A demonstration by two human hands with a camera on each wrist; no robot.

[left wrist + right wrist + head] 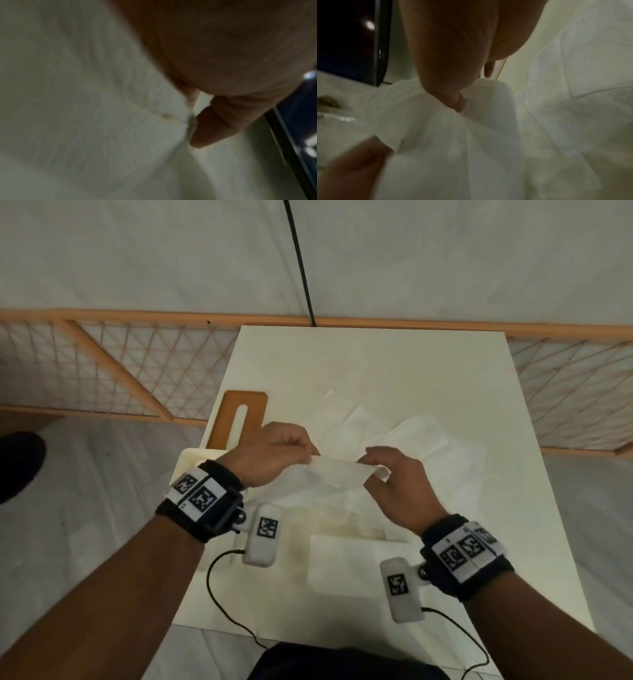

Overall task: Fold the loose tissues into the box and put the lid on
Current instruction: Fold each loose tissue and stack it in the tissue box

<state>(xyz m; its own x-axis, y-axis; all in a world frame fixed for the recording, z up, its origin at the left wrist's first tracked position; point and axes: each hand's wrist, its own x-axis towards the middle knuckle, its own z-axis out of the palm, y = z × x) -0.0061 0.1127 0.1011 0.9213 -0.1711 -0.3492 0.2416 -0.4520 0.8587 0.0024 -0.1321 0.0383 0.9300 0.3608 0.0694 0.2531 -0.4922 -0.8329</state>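
Observation:
A white tissue (pixel 337 474) is stretched between both hands above the table. My left hand (pixel 279 451) pinches its left end and my right hand (pixel 394 474) pinches its right end. The left wrist view shows the tissue (pixel 106 115) draped beside my left hand (pixel 193 121); the right wrist view shows the tissue (pixel 453 135) under my right hand (pixel 458 100). The cream box (pixel 190 458) stands at the table's left edge, mostly hidden by my left wrist. Its brown slotted lid (pixel 255 414) lies just beyond it. Several loose tissues (pixel 421 440) are spread behind the hands.
The white table (pixel 376 361) is narrow, with floor to either side. A wooden lattice rail (pixel 137 364) runs behind it, and a black cable (pixel 299 265) hangs down the wall. Another folded tissue (pixel 349 559) lies near the front edge.

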